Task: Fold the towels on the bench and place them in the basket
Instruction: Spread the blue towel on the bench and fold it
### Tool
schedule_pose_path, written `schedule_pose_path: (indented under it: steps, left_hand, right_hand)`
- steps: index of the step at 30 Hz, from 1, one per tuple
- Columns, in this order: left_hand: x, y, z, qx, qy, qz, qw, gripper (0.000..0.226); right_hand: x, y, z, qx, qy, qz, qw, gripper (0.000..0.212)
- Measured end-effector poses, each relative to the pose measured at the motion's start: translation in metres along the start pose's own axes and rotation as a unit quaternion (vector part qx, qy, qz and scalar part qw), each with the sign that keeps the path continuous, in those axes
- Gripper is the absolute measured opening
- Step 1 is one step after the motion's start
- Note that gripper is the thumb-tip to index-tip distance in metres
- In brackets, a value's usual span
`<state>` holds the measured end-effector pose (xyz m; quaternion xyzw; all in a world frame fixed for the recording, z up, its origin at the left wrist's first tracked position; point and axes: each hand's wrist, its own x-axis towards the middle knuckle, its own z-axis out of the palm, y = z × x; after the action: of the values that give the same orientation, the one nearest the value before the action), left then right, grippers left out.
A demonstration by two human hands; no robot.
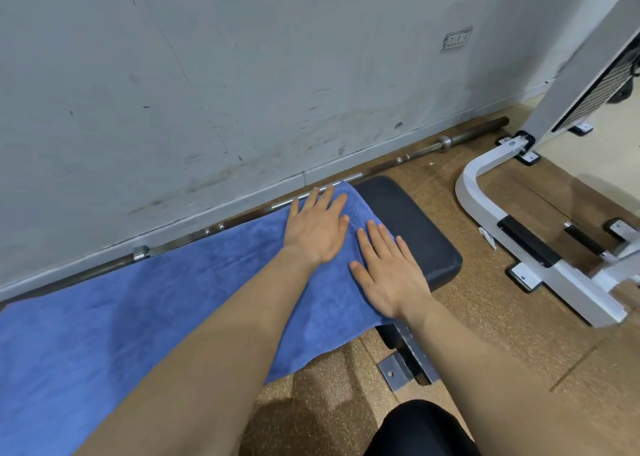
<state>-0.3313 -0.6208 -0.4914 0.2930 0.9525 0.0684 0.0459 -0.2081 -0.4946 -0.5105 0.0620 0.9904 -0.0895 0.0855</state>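
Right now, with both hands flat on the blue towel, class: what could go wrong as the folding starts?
1. The blue towel overhangs the bench at its near edge; a pull could drag it onto the floor.
2. The left hand and right hand press only one end, so the rest may bunch.

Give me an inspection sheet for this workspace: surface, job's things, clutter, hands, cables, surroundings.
Surface: dark padded bench, right end bare.
Job's things: blue towel spread flat along the bench; basket not in view.
Clutter: barbell on floor along the wall.
Hands: left hand and right hand flat on towel's right end.
Cables: nothing seen.
Surroundings: scuffed grey wall, white machine frame at right.
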Motion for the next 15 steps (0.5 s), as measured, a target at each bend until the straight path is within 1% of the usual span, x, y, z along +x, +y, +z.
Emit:
schedule_pose_path:
  steps: [5, 7, 11, 13, 15]
  left_hand:
    - [0.051, -0.003, 0.007, -0.009, -0.092, 0.033, 0.995, 0.054]
    - [0.062, -0.006, 0.015, -0.011, -0.104, 0.035, 0.994, 0.057]
    - [0.067, -0.012, 0.023, -0.001, -0.083, 0.051, 0.995, 0.059]
    - [0.064, -0.013, 0.023, -0.012, -0.047, 0.064, 0.997, 0.058]
    - [0.049, -0.017, 0.018, -0.038, -0.003, 0.059, 0.998, 0.058]
  right_hand:
    - [0.003, 0.004, 0.011, -0.011, 0.017, 0.009, 1.0, 0.078]
    - [0.004, 0.005, 0.013, -0.011, 0.018, 0.007, 1.0, 0.079]
    - [0.005, 0.007, 0.008, -0.012, -0.003, -0.006, 1.0, 0.08]
    - [0.005, 0.007, 0.005, -0.011, -0.015, -0.015, 1.0, 0.077]
    - [0.005, 0.008, 0.002, -0.016, -0.029, -0.019, 0.999, 0.072]
